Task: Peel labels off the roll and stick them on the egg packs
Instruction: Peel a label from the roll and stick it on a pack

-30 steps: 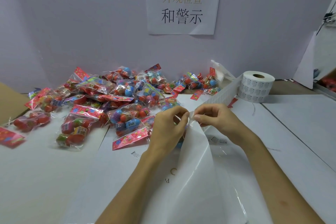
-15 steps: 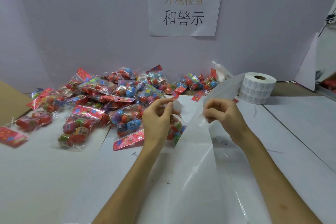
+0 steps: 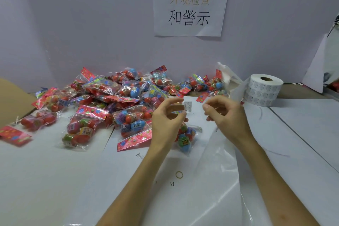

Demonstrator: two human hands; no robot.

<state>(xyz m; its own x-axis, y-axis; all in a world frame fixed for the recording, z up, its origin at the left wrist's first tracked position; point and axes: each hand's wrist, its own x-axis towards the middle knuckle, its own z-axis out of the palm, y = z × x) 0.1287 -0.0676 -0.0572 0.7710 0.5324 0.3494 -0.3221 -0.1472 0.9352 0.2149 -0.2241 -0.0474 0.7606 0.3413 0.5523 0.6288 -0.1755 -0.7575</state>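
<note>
**Peeled label held over an egg pack**

I see the left hand (image 3: 167, 117) pinching one small printed label (image 3: 188, 106) between thumb and fingertips, just above an egg pack (image 3: 185, 138) lying on the white table (image 3: 45, 180). The right hand (image 3: 224, 113), fingers curled, grips the backing strip (image 3: 236, 93) running from the label roll (image 3: 264, 88) at far right. More egg packs (image 3: 110, 97) are heaped behind, to the left.

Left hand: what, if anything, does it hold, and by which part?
A peeled label, pinched at its left edge by the left hand's thumb and fingers; the rest sticks out free.
</note>
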